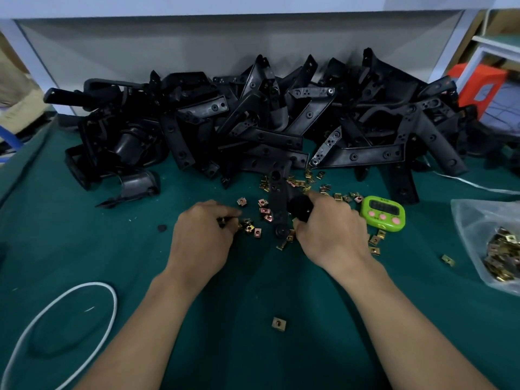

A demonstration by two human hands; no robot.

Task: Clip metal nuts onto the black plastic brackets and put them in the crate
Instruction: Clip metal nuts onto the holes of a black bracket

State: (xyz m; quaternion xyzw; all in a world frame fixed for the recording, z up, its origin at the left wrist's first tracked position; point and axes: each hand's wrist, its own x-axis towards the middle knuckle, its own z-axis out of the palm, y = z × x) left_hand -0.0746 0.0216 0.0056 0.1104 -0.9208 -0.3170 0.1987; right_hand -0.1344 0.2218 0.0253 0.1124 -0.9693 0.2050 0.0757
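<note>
My right hand grips a black plastic bracket that stands tilted on the green mat, its long arm pointing away from me. My left hand has its fingers curled down onto a small cluster of brass metal nuts just left of the bracket; its fingertips pinch at something dark there, though what exactly is hidden. More loose nuts lie scattered around and behind the bracket. A single nut sits alone near me.
A big heap of black brackets fills the back of the mat. A green timer sits right of my right hand. A clear bag of nuts lies at the right edge. A white cable loop lies at the lower left.
</note>
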